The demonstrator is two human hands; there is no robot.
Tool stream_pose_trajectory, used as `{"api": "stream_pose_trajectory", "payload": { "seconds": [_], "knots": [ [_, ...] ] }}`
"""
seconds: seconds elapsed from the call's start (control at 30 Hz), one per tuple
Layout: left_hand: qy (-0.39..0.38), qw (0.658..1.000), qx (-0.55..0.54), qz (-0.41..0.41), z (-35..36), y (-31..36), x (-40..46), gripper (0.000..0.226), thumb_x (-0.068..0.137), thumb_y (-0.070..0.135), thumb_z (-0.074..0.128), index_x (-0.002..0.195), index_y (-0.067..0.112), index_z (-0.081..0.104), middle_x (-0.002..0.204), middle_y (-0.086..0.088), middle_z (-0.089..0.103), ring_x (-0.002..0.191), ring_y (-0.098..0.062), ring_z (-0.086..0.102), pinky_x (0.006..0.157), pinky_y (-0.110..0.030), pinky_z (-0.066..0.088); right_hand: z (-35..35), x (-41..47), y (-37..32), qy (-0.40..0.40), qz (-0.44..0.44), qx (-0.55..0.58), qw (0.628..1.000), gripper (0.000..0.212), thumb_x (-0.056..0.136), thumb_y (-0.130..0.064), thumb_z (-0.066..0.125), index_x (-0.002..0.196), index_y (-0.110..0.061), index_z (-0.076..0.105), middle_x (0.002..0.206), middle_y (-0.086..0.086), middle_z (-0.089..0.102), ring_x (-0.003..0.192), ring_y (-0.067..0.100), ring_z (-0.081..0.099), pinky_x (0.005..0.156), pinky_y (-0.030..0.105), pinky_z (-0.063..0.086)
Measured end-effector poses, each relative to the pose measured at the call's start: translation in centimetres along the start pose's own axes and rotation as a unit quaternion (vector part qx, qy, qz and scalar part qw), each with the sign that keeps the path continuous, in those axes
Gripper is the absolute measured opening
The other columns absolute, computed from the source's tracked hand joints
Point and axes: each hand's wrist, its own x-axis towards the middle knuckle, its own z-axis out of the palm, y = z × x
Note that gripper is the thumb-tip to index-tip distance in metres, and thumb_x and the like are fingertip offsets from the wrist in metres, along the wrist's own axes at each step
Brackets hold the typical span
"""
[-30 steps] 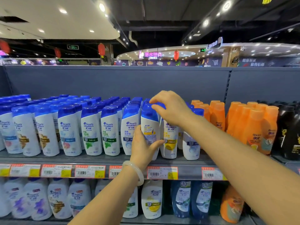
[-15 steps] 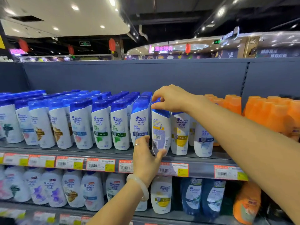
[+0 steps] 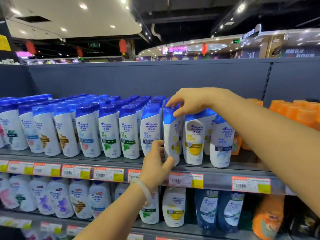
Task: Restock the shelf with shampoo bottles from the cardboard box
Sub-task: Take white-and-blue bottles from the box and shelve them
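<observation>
- Round recessed ceiling lights light the store brightly from above.
- Lower white shampoo bottles blur softly.
- Wide-angle bending curves the grey metal shelf edge.

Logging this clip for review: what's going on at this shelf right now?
A person is setting a white shampoo bottle with a blue cap into the front row of the upper shelf. The right hand pinches its cap from above, while the left hand steadies its lower part. The bottle stands turned partly sideways, between a blue-labelled bottle and a lemon-labelled bottle. The cardboard box is not in view.
</observation>
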Motion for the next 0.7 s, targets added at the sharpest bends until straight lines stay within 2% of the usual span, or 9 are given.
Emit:
{"api": "stream_pose_trajectory", "payload": {
  "seconds": [0.13,0.2,0.27,0.4,0.5,0.6,0.7],
  "knots": [
    [0.023,0.999,0.015,0.02,-0.4,-0.3,0.2,0.029,0.079,0.023,0.056,0.107,0.024,0.049,0.097,0.007,0.065,0.086,-0.012,0.064,0.079,-0.041,0.055,0.4,0.3,0.3,0.058,-0.001,0.024,0.998,0.037,0.084,-0.034,0.064,0.118,-0.021,0.061,0.104,-0.001,0.057,0.093,0.017,0.053,0.082,0.029,0.045],
    [0.036,0.999,0.022,0.031,-0.4,-0.5,0.2,0.032,0.081,0.02,0.065,0.103,0.032,0.046,0.096,0.014,0.063,0.087,-0.006,0.063,0.078,-0.031,0.055,0.7,0.4,0.4,0.075,0.003,0.047,0.996,0.033,0.081,-0.038,0.067,0.106,-0.017,0.063,0.094,-0.004,0.054,0.09,0.017,0.054,0.076,0.029,0.044],
    [0.047,0.998,0.032,0.033,-0.4,-0.7,0.3,0.038,0.077,0.022,0.072,0.101,0.033,0.045,0.094,0.02,0.058,0.087,-0.001,0.06,0.074,-0.02,0.053,1.1,0.7,0.5,0.091,0.0,0.053,0.994,0.027,0.078,-0.039,0.069,0.093,-0.018,0.06,0.091,-0.004,0.056,0.086,0.018,0.055,0.071,0.028,0.042],
    [0.064,0.997,0.038,0.012,-0.3,-0.9,0.5,0.038,0.075,0.025,0.076,0.098,0.027,0.047,0.088,0.02,0.055,0.079,0.001,0.057,0.066,-0.011,0.047,1.5,0.9,0.5,0.11,0.006,0.06,0.992,0.031,0.076,-0.041,0.072,0.09,-0.017,0.059,0.092,-0.002,0.058,0.085,0.019,0.055,0.07,0.029,0.042],
    [0.059,0.998,0.036,-0.001,-0.3,-1.0,0.6,0.035,0.075,0.025,0.076,0.097,0.028,0.048,0.086,0.021,0.055,0.075,0.003,0.055,0.063,-0.009,0.044,1.4,0.7,0.5,0.115,0.008,0.06,0.992,0.035,0.076,-0.041,0.071,0.094,-0.013,0.061,0.095,-0.001,0.059,0.086,0.019,0.055,0.069,0.028,0.042],
    [0.058,0.997,0.052,-0.003,-0.2,-0.9,0.7,0.031,0.078,0.025,0.074,0.098,0.026,0.049,0.082,0.023,0.052,0.072,0.005,0.052,0.059,-0.008,0.041,1.4,0.6,0.4,0.117,0.01,0.047,0.992,0.033,0.077,-0.041,0.07,0.089,-0.014,0.057,0.097,0.003,0.061,0.084,0.02,0.055,0.068,0.029,0.041],
    [0.056,0.997,0.055,-0.004,-0.1,-0.8,0.7,0.033,0.077,0.025,0.074,0.101,0.025,0.052,0.083,0.022,0.053,0.073,0.005,0.053,0.061,-0.008,0.042,1.5,0.4,0.4,0.117,0.014,0.044,0.992,0.034,0.078,-0.042,0.069,0.092,-0.012,0.059,0.103,0.004,0.063,0.086,0.02,0.056,0.07,0.03,0.044]
  ]
}}
